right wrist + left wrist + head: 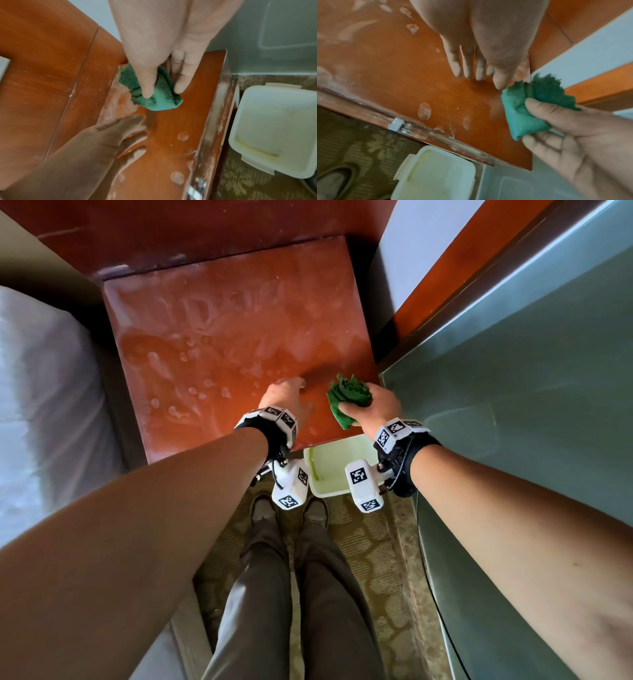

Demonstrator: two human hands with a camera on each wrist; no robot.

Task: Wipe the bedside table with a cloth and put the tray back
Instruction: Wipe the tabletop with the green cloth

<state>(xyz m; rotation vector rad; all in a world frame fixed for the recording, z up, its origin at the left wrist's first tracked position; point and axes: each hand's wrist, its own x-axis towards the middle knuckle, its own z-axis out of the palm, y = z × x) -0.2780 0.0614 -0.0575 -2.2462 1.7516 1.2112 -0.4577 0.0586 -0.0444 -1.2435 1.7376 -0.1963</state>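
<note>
The reddish wooden bedside table is smeared with white dust and spots, also shown in the wrist views. My right hand grips a bunched green cloth over the table's near right corner. My left hand lies flat with straight fingers on the tabletop just left of the cloth. A pale yellow-white plastic tray sits on the floor below the table's front edge.
A bed with white sheets stands on the left. A grey-green glass-topped surface borders the table on the right. My legs and shoes stand on patterned carpet in front of the table. A drawer handle shows on the table front.
</note>
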